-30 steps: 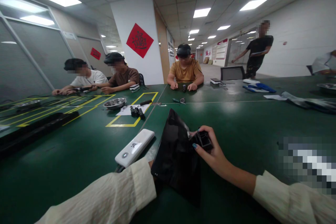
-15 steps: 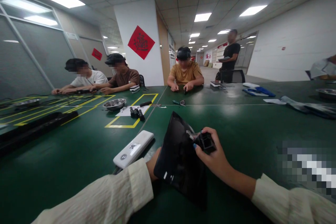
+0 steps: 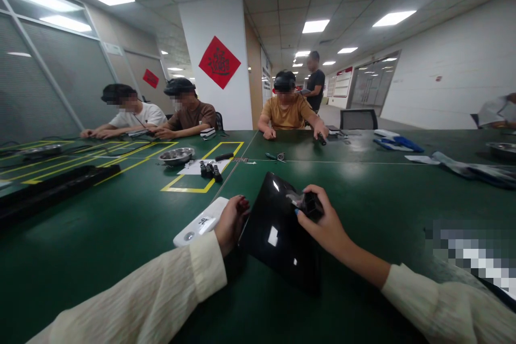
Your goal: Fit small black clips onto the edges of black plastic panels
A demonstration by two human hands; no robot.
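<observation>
A glossy black panel [image 3: 278, 236] stands tilted in front of me, white light reflecting off its face. My left hand [image 3: 233, 223] is at its left edge with curled fingers, partly hidden behind it, and appears to grip that edge. In my right hand [image 3: 328, 220] is a small black boxy part [image 3: 313, 205], pinched between thumb and fingers at the panel's upper right. A pale, clear-looking piece [image 3: 296, 200] shows between that part and the panel; its kind is not plain. A white power bank [image 3: 201, 224] lies on the table beside my left hand, partly covered by it.
On the green table [image 3: 363, 204] stand a metal bowl [image 3: 177, 156], several black parts [image 3: 211, 171] on white paper and green-handled pliers [image 3: 276, 157]. A long black tray [image 3: 56, 188] lies left, blue-and-white gloves [image 3: 399, 141] right. Co-workers sit opposite; one person [image 3: 314, 83] stands behind.
My left hand has come out from behind the panel to its left edge, over the power bank. The panel has tilted and catches light. Opposite, a seated person's arm reaches sideways; the standing person has moved left.
</observation>
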